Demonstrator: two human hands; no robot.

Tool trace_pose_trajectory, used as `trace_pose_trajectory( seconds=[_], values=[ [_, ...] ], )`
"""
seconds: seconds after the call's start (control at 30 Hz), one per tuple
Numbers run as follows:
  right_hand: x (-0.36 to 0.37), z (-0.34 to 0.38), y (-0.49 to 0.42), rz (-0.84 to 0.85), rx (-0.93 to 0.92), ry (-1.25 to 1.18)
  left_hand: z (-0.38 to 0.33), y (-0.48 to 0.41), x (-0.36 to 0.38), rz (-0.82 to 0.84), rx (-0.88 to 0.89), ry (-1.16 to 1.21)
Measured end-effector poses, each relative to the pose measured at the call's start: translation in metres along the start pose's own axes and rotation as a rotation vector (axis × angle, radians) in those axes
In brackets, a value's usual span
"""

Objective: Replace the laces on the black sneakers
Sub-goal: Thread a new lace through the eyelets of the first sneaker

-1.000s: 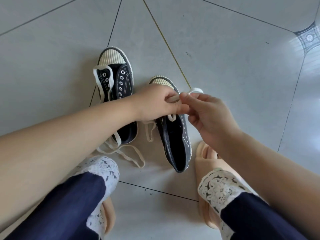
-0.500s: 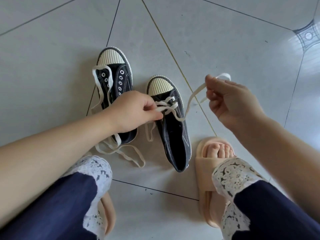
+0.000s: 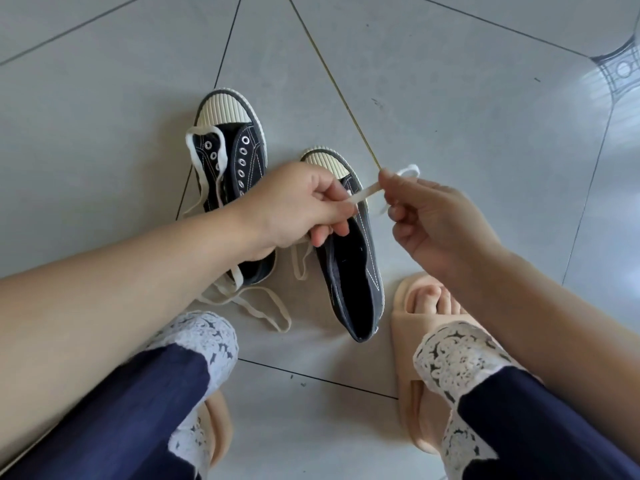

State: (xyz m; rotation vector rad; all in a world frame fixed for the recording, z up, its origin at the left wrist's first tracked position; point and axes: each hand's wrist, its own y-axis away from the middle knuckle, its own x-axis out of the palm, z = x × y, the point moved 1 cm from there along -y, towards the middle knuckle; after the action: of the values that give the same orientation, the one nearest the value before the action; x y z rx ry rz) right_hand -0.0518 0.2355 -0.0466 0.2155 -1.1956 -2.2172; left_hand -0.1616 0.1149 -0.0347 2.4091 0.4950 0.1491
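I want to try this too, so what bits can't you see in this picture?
- Head view: the left hand hides the eyelets of the sneaker beneath it.
- Where the lace enters that sneaker: behind the left hand's fingers.
- Lace's far end: blurred, partly behind the right hand.

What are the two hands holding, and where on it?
A flat cream shoelace, stretched between them: the left hand pinches it over the nearer black canvas sneaker, the right hand farther along.
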Motion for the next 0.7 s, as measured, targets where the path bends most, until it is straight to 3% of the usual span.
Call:
trace_pose_trajectory(
  seconds=[0.27, 0.5, 0.6, 0.7],
  values=[
    [-0.010, 0.012, -0.006, -0.105, 0.037, -0.177, 0.009, 0.014, -0.030, 0.213, -0.030, -0.176],
    [-0.016, 0.008, -0.009, -0.165, 0.037, -0.159, 0.029, 0.019, -0.049, 0.344, -0.129, -0.375],
    [-0.007, -0.002, -0.006, -0.074, 0.037, -0.098, 0.017, 0.013, -0.042, 0.289, -0.073, -0.556],
    [0.005, -0.012, 0.002, 0.010, 0.022, -0.035, 0.000, 0.000, -0.027, 0.058, 0.069, -0.547]
  ],
)
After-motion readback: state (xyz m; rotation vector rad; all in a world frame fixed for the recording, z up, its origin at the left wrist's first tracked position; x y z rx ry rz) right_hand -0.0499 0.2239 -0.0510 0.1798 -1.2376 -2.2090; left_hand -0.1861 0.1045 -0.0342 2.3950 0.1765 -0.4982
